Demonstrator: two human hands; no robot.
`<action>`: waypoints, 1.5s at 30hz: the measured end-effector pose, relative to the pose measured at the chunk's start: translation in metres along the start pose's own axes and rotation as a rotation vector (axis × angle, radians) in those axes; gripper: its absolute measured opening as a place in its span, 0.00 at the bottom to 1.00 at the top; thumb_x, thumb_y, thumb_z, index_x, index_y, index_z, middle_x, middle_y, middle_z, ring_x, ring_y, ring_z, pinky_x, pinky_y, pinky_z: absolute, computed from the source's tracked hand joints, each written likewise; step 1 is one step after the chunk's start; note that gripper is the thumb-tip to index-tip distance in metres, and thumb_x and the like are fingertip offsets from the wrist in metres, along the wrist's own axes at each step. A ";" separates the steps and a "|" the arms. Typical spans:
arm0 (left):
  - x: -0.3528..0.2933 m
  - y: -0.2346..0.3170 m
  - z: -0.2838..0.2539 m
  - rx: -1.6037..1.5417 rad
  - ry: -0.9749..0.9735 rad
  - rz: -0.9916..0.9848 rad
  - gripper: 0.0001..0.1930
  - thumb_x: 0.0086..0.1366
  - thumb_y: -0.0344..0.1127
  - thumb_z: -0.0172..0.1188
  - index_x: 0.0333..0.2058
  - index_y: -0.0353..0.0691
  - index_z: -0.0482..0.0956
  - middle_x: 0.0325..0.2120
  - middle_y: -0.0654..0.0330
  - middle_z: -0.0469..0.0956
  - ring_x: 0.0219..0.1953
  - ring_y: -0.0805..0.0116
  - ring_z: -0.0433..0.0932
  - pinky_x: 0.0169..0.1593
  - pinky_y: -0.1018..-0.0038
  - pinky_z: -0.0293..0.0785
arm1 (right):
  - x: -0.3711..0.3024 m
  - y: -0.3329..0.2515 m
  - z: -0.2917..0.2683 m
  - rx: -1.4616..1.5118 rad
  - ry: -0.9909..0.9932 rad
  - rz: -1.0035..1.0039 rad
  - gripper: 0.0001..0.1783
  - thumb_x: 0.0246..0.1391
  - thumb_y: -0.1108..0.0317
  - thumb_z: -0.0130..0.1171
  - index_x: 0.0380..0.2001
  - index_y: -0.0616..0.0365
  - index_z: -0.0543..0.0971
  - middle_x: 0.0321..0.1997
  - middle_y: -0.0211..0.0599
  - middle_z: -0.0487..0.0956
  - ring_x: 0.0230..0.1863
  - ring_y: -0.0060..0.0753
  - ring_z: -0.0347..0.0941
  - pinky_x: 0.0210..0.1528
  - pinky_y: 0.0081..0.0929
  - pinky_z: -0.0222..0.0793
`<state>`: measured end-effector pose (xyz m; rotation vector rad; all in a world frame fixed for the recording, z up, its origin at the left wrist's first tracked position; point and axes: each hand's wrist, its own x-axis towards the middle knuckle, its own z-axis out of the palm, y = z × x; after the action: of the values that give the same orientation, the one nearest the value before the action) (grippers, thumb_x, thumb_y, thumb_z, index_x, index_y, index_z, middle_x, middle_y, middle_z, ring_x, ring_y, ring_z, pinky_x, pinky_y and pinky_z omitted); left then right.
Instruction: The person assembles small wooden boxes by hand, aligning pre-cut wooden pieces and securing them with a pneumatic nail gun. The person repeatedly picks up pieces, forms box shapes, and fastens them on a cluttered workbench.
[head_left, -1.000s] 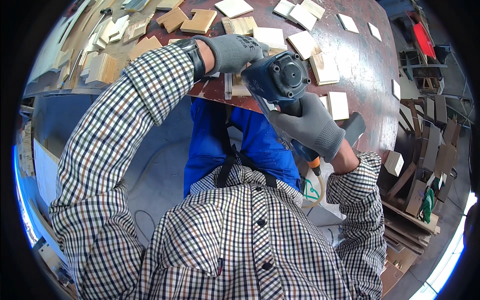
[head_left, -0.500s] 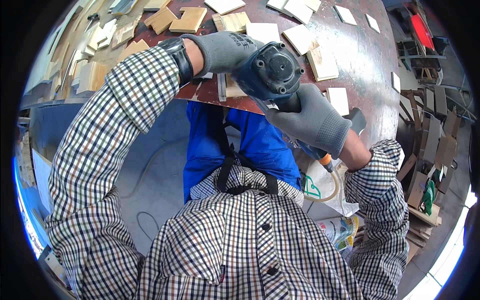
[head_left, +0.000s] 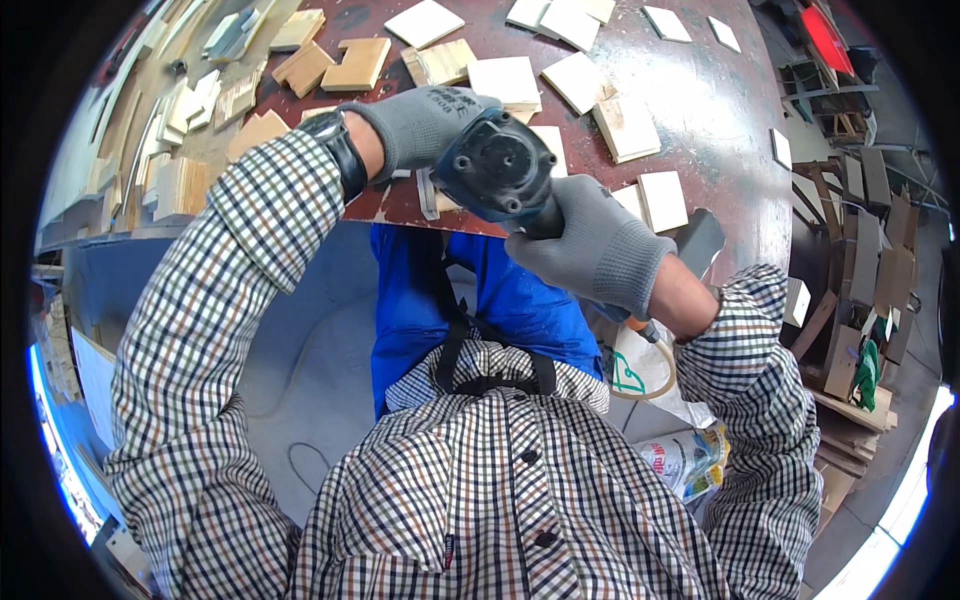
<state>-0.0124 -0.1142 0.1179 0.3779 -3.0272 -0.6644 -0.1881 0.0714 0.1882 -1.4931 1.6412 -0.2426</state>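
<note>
My right hand [head_left: 595,245], in a grey knit glove, is closed around the handle of a dark blue and black air nail gun [head_left: 497,165] with a round capped head. Its hose fitting [head_left: 640,328] has an orange collar and a pale hose below my right wrist. My left hand [head_left: 425,125], gloved alike, is at the gun's left side; its fingers are hidden behind the gun's head. Under the gun, at the table's near edge, part of a small wood piece [head_left: 428,195] shows. The gun's nose is out of sight.
Several pale square boards [head_left: 500,80] and notched wood blocks [head_left: 357,64] lie on the dark red table [head_left: 700,110]. Wood strips and blocks [head_left: 180,185] are stacked at left. Offcuts [head_left: 880,240] are piled at right beyond the table. A printed bag [head_left: 685,460] is by my right side.
The nail gun and both hands have shifted a little to the left and slightly lower. My right hand keeps its hold on the gun. The view has tilted slightly.
</note>
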 end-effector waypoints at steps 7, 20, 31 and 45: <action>0.007 -0.008 -0.001 0.061 -0.091 0.076 0.12 0.66 0.26 0.63 0.46 0.46 0.86 0.46 0.54 0.77 0.53 0.52 0.78 0.60 0.61 0.75 | -0.051 0.005 -0.003 0.208 0.068 -0.027 0.23 0.54 0.57 0.68 0.47 0.62 0.83 0.36 0.46 0.87 0.38 0.40 0.86 0.47 0.37 0.82; -0.001 0.002 -0.008 0.111 -0.157 -0.086 0.23 0.66 0.21 0.58 0.52 0.55 0.88 0.53 0.55 0.81 0.60 0.55 0.80 0.66 0.62 0.74 | -0.126 0.201 -0.117 0.073 0.771 0.379 0.43 0.60 0.70 0.56 0.77 0.62 0.54 0.51 0.53 0.81 0.46 0.49 0.83 0.50 0.42 0.79; -0.084 0.017 -0.026 -0.011 0.808 -0.415 0.22 0.67 0.26 0.62 0.60 0.44 0.82 0.58 0.54 0.78 0.62 0.53 0.76 0.66 0.61 0.74 | -0.107 0.387 -0.141 -0.406 0.771 0.807 0.49 0.66 0.59 0.61 0.80 0.65 0.49 0.76 0.69 0.64 0.75 0.66 0.63 0.74 0.46 0.63; -0.157 -0.018 0.061 0.385 0.330 -0.744 0.46 0.63 0.57 0.69 0.73 0.42 0.63 0.74 0.46 0.60 0.74 0.41 0.58 0.74 0.46 0.58 | -0.107 0.407 -0.140 -0.399 0.896 0.764 0.51 0.60 0.60 0.64 0.78 0.67 0.52 0.73 0.66 0.69 0.71 0.64 0.70 0.71 0.46 0.67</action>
<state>0.1395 -0.0677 0.0598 1.4897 -2.6193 0.0139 -0.5855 0.2150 0.0541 -0.9203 2.9942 -0.1595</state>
